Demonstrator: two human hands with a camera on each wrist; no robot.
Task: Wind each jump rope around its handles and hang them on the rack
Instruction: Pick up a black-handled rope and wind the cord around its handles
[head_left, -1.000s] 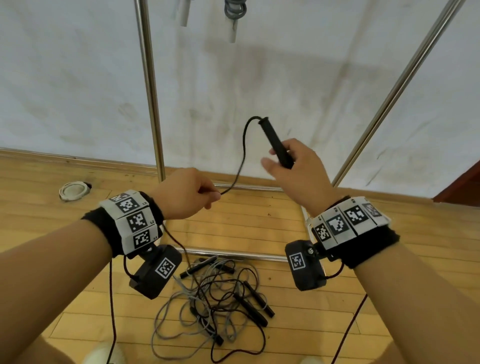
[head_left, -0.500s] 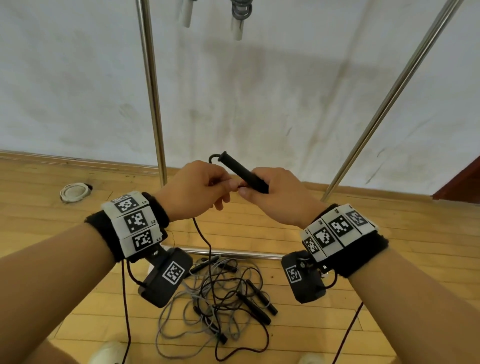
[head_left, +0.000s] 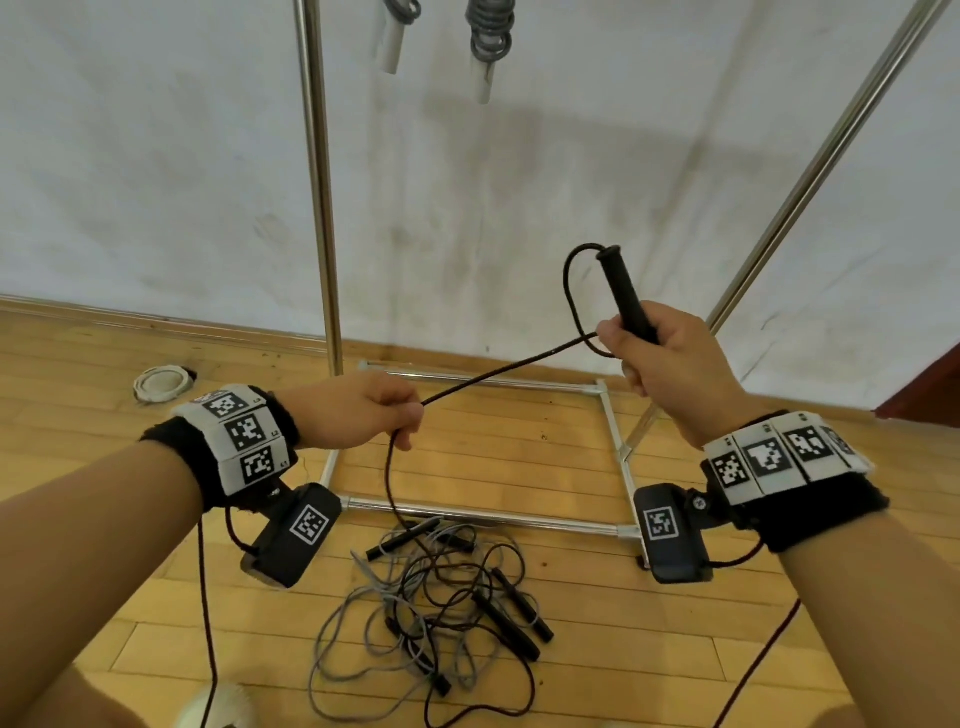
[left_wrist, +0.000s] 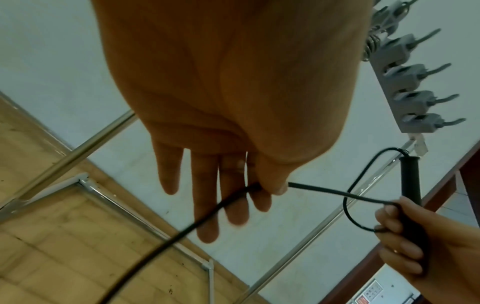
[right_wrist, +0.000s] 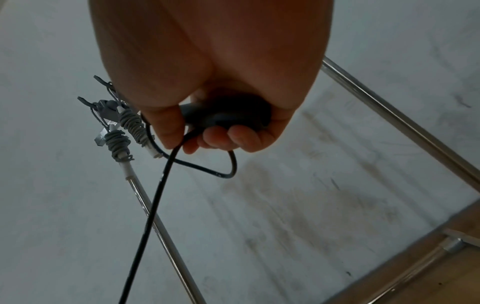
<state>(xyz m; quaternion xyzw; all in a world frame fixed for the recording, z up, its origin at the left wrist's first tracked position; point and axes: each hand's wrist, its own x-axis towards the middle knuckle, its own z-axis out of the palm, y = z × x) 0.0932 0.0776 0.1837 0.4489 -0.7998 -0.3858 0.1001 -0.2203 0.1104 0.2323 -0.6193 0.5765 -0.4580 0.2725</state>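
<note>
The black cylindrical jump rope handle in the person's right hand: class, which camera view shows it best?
The head view: the black cylindrical jump rope handle stands clear above the right hand, its cord looping from the top. The left wrist view shows it smaller, near the edge; the right wrist view shows only its butt end inside the fingers.

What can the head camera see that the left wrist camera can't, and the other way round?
Only the head view shows the pile of ropes tangled on the floor and both wristbands. Only the left wrist view shows the row of hooks on the rack and the left hand's fingers from below. Both show the right hand gripping the black handle, and the left hand pinching the black rope.
</note>
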